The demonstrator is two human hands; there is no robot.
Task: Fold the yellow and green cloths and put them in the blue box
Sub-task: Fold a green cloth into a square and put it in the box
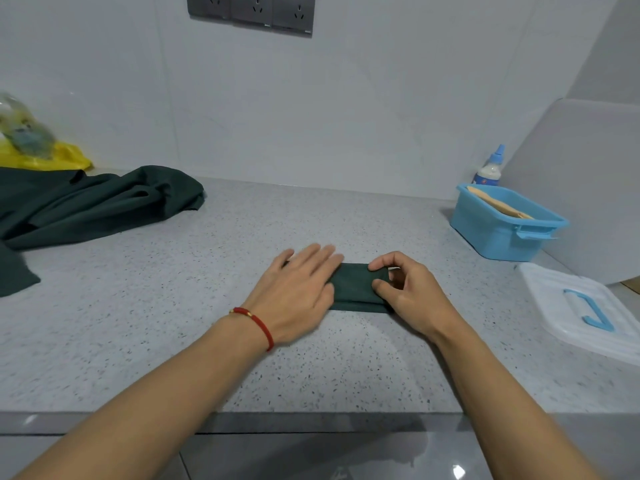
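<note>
The green cloth lay on the speckled table, near the middle, already down to a narrow folded strip. The left hand rested flat on its left end, fingers straight and spread, pressing rather than gripping. The right hand pinched the right end between thumb and curled fingers, edge lifted a touch off the table.

The blue box stood open at the far right, well apart from the hands, with a yellowish folded cloth leaning inside it. Its clear lid lay on the table just near of the box. A larger dark green heap of fabric sprawled at the far left.

Risk from here, as I judged it: the strip was thick and springy, so if the left palm came off before the right hand carried its end across, the layers could fan open. A pinch that caught only the top layer would drag the fold crooked. And the cloth leaning in the box could snag the bundle on entry.
</note>
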